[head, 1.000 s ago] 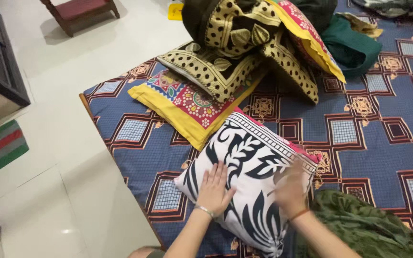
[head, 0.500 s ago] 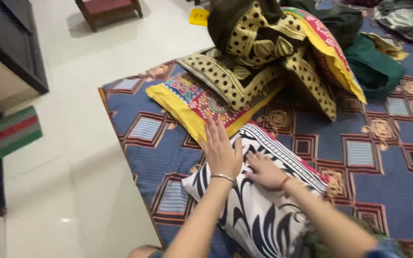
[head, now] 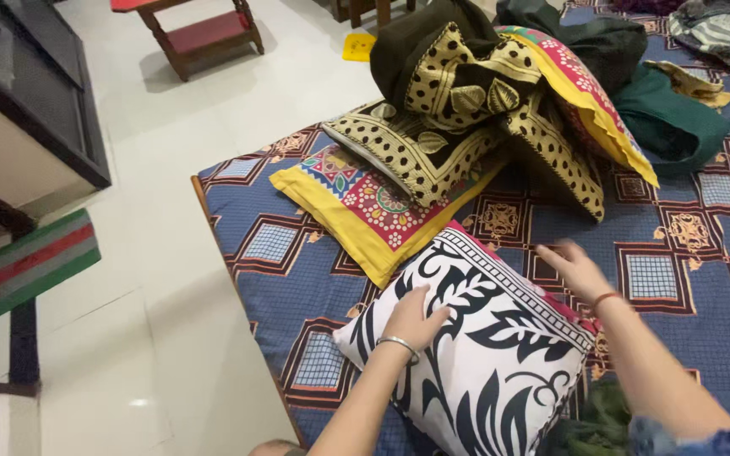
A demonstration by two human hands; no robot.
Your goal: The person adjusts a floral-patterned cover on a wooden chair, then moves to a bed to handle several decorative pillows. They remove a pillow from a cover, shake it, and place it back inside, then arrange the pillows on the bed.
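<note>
Pillow [head: 475,346], black-and-white leaf print, lies flat near the bed's [head: 678,338] front corner, its pink back edge just showing. Left hand [head: 413,317] rests open, palm down, on the pillow's left part, apparently pinning it flat; one bangle on that wrist. Right hand [head: 576,268] is open with fingers spread at the pillow's far right edge, blurred, gripping nothing; one red thread on that wrist. Beyond, one yellow-bordered cover [head: 356,198] lies flat, its far end under a heap of spotted cushions [head: 458,101], count uncertain. One green cloth [head: 669,118] lies behind. One stool [head: 204,29] stands on the floor.
</note>
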